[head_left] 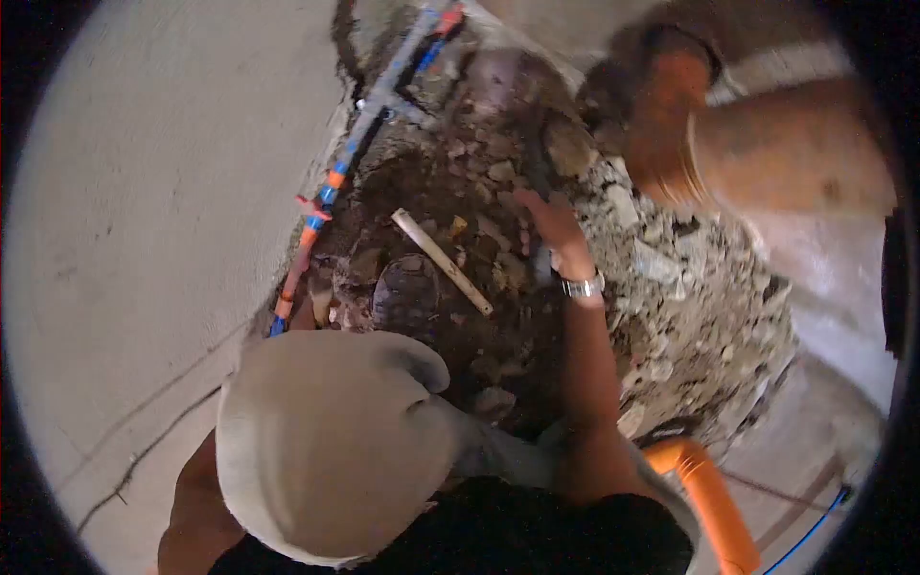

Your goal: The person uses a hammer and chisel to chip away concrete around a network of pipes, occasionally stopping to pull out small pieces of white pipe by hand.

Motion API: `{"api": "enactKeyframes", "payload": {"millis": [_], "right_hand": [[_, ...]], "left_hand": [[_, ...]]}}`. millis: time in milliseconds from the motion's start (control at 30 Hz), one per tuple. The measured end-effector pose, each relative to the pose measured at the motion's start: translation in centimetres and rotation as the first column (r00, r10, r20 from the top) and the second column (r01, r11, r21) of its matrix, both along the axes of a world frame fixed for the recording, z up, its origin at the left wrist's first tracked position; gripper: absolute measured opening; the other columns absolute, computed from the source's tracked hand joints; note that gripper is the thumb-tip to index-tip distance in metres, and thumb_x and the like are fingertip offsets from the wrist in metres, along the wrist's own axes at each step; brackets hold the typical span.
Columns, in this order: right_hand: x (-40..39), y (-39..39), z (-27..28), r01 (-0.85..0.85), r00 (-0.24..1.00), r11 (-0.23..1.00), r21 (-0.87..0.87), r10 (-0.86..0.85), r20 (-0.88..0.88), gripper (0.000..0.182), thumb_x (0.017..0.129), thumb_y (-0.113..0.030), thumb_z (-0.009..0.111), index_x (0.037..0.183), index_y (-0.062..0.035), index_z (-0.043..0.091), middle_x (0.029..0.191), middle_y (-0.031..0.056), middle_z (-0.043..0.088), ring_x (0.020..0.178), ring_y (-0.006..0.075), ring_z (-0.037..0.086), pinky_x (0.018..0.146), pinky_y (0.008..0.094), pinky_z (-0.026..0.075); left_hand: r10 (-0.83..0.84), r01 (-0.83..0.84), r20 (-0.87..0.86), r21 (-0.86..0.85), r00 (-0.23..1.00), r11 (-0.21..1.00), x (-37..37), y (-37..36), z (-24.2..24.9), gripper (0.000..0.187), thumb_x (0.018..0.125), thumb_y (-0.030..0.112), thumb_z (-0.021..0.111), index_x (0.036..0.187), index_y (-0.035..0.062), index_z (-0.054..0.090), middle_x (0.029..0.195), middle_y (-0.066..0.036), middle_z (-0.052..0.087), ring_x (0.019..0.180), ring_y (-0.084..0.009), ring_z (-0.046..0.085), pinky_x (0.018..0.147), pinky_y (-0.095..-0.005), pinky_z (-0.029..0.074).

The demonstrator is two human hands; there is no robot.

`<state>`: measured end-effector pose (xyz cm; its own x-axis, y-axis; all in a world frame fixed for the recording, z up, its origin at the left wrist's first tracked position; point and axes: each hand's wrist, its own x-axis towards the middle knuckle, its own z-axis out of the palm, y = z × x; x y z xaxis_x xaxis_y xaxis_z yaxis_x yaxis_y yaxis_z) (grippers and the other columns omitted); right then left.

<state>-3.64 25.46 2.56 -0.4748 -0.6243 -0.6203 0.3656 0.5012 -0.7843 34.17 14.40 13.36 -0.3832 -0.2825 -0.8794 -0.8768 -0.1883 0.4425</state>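
Observation:
Neither of my own hands is in view. Below me a person in a pale cap [326, 441] and black shirt [537, 527] bends over a dug-out pit of dark soil and stones [479, 364]. That person's hand [556, 230], with a metal-band watch [582, 286] on the wrist, reaches over the stones with fingers stretched out. The other arm [196, 508] passes mostly behind the cap. A pale narrow strip [441, 261] lies slantwise in the pit. Along its left edge runs a thin pipe [383, 91] with blue and orange sections and a red valve handle [311, 207].
A plain grey wall [172, 153] rises at the left. Large orange-brown pipework [786, 144] stands at the upper right, beside a heap of broken rubble [700, 287]. An orange pipe elbow [704, 489] and a blue cable [810, 537] are at the lower right.

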Motion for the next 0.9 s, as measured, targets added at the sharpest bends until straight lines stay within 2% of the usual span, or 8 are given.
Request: {"api": "enactKeyframes", "payload": {"millis": [100, 167, 233, 333, 467, 533, 767, 900], "right_hand": [[0.5, 0.3, -1.1, -0.150, 0.966, 0.799, -0.582, -0.006, -0.258, 0.033, 0.090, -0.035, 0.064, 0.103, -0.0056, 0.059, 0.066, 0.0014, 0.055, 0.055, 0.0131, 0.056, 0.044, 0.0306, 0.045], [0.8, -1.7, 0.5, 0.318, 0.868, 0.938, -0.138, -0.229, 0.441, 0.027, 0.090, -0.032, 0.064, 0.095, -0.0067, 0.056, 0.065, 0.0023, 0.055, 0.055, 0.0142, 0.055, 0.046, 0.0311, 0.047], [1.8, -2.0, -0.4, 0.390, 0.808, 0.897, -0.209, -0.224, 0.544, 0.022, 0.090, -0.029, 0.062, 0.092, -0.0077, 0.055, 0.065, 0.0032, 0.056, 0.054, 0.0150, 0.056, 0.047, 0.0307, 0.047], [5.7, -2.3, 0.9, 0.488, 0.783, 0.820, -0.300, -0.259, 0.565, 0.014, 0.089, -0.021, 0.060, 0.088, -0.0089, 0.053, 0.064, 0.0037, 0.055, 0.052, 0.0160, 0.054, 0.048, 0.0303, 0.047], [12.1, -2.7, 0.2, 0.595, 0.773, 0.642, -0.483, -0.292, 0.563, 0.011, 0.087, -0.015, 0.056, 0.079, -0.0091, 0.050, 0.059, 0.0018, 0.047, 0.045, 0.0160, 0.046, 0.044, 0.0322, 0.042], [13.5, -2.2, 0.9, 0.732, 0.465, 0.634, -0.251, -0.195, 0.864, 0.018, 0.087, -0.015, 0.056, 0.074, -0.0080, 0.046, 0.058, 0.0020, 0.042, 0.043, 0.0162, 0.043, 0.043, 0.0349, 0.040], [16.1, -4.4, 1.7, 0.851, 0.425, 0.484, -0.205, -0.404, 0.810, 0.022, 0.087, -0.017, 0.058, 0.071, -0.0082, 0.044, 0.056, 0.0035, 0.041, 0.041, 0.0172, 0.042, 0.041, 0.0358, 0.039], [15.3, -5.4, 1.2, 0.828, 0.530, 0.478, -0.294, -0.492, 0.691, 0.023, 0.088, -0.017, 0.058, 0.071, -0.0081, 0.044, 0.055, 0.0035, 0.042, 0.041, 0.0172, 0.043, 0.040, 0.0362, 0.040]], "left_hand": [[0.228, -0.302, -0.287, -0.247, 0.930, 0.921, -8.3, -6.7, 0.0, 0.040, 0.087, 0.020, 0.064, 0.124, 0.0080, 0.052, 0.081, -0.003, 0.054, 0.067, -0.0137, 0.056, 0.056, -0.0292, 0.045], [0.017, -0.185, -0.562, -0.244, 0.827, 0.952, -15.2, -9.5, 2.0, 0.037, 0.089, 0.019, 0.061, 0.123, 0.0087, 0.052, 0.078, 0.000, 0.050, 0.063, -0.0059, 0.046, 0.054, -0.0201, 0.036], [-0.221, 0.048, -0.730, -0.250, 0.647, 0.967, -22.5, -9.3, 6.0, 0.035, 0.091, 0.020, 0.060, 0.121, 0.0059, 0.053, 0.080, -0.002, 0.054, 0.066, -0.0116, 0.052, 0.058, -0.0276, 0.044], [-0.860, 0.276, -0.496, -0.815, 0.123, 0.510, -30.8, -9.1, 5.7, 0.034, 0.090, 0.020, 0.061, 0.118, 0.0021, 0.053, 0.097, -0.010, 0.059, 0.086, -0.0311, 0.062, 0.072, -0.0414, 0.049], [-0.917, 0.253, -0.187, -0.962, -0.353, 0.099, -34.9, -9.9, 0.8, 0.042, 0.081, 0.014, 0.065, 0.121, 0.0045, 0.055, 0.113, -0.017, 0.058, 0.101, -0.0409, 0.057, 0.080, -0.0457, 0.050], [-0.912, 0.192, -0.075, -0.981, -0.404, -0.004, -35.7, -10.9, -2.2, 0.046, 0.077, 0.014, 0.067, 0.121, 0.0062, 0.056, 0.115, -0.017, 0.058, 0.100, -0.0407, 0.058, 0.081, -0.0458, 0.051], [-0.967, 0.222, 0.139, -0.957, -0.215, -0.188, -38.3, -16.2, -11.0, 0.062, 0.067, 0.010, 0.070, 0.128, 0.0117, 0.059, 0.129, -0.018, 0.056, 0.107, -0.0398, 0.057, 0.092, -0.0438, 0.049], [-0.968, 0.046, -0.041, -0.998, -0.249, 0.031, -39.9, -17.7, -12.1, 0.055, 0.077, 0.009, 0.066, 0.131, 0.0082, 0.056, 0.129, -0.019, 0.056, 0.112, -0.0387, 0.056, 0.096, -0.0467, 0.046]]}}
